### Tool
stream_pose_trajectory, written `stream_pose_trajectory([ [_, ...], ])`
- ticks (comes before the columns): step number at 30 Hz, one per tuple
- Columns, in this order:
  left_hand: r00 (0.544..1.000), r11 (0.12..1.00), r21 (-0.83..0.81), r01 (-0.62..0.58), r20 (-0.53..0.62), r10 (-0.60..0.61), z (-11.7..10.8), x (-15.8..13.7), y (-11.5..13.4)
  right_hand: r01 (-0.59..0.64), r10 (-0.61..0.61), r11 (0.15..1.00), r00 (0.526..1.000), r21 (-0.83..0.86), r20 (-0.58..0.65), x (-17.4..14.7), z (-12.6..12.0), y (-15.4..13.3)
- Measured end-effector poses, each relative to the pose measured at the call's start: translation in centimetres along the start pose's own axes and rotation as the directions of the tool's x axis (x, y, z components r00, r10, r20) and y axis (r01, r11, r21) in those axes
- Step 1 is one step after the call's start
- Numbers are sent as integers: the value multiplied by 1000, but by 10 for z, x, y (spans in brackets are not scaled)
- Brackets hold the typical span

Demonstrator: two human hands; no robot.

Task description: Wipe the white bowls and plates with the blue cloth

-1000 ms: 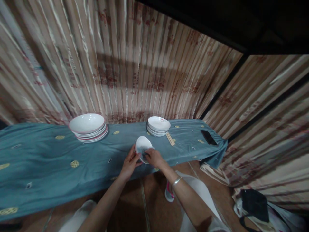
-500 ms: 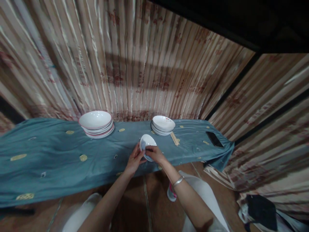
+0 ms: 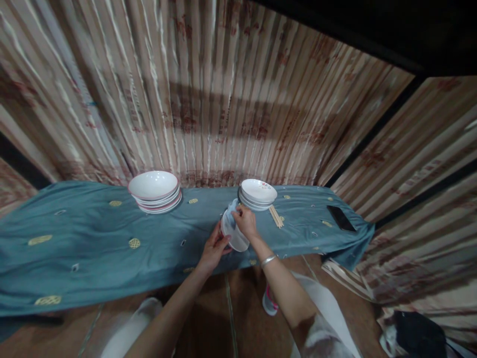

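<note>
My left hand (image 3: 215, 247) grips a small white bowl (image 3: 239, 242) by its near left side, fingers closed on the rim. The bowl is tilted over the front part of the cloth-covered table. My right hand (image 3: 246, 222) pinches a light blue cloth (image 3: 231, 213) against the bowl's far rim. Part of the cloth hangs inside the bowl. Just behind my right hand stands a stack of white plates (image 3: 259, 190) with a floral print on top. A few wooden chopsticks (image 3: 276, 217) lie to the right of that stack.
A stack of larger white bowls with red rims (image 3: 154, 186) stands at the back left. A black phone (image 3: 341, 219) lies at the table's right end. The teal tablecloth (image 3: 93, 238) hangs over the front edge. Pleated curtains (image 3: 208, 99) close off the back.
My right hand has moved from inside the bowl up to its far rim, bringing the blue cloth with it. The view has shifted slightly, and my left hand keeps its hold.
</note>
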State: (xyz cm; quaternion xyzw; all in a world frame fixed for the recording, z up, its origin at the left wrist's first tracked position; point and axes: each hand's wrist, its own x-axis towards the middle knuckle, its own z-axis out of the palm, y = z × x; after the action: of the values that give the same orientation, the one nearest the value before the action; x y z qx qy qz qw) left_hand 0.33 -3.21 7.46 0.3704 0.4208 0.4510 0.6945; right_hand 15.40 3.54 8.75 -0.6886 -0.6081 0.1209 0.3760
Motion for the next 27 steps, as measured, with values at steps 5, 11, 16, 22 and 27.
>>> stream_pose_trajectory([
  [5,1000,1000,-3,11,-8,-11,2,-1,1,58,-28,954,994,-295,105,1,-15,9],
  [11,999,1000,-16,9,-36,-10,3,-1,-1,18,97,881,971,-472,218,-17,-31,22],
  [16,1000,1000,-27,5,-29,-6,2,0,-2,22,115,858,965,-514,235,-38,-36,26],
  [22,1000,1000,-5,3,-16,-3,0,0,-1,93,70,841,958,-532,279,-63,-43,23],
  [27,1000,1000,-2,2,-10,-2,-1,0,-1,199,0,824,937,-531,350,-89,-51,12],
])
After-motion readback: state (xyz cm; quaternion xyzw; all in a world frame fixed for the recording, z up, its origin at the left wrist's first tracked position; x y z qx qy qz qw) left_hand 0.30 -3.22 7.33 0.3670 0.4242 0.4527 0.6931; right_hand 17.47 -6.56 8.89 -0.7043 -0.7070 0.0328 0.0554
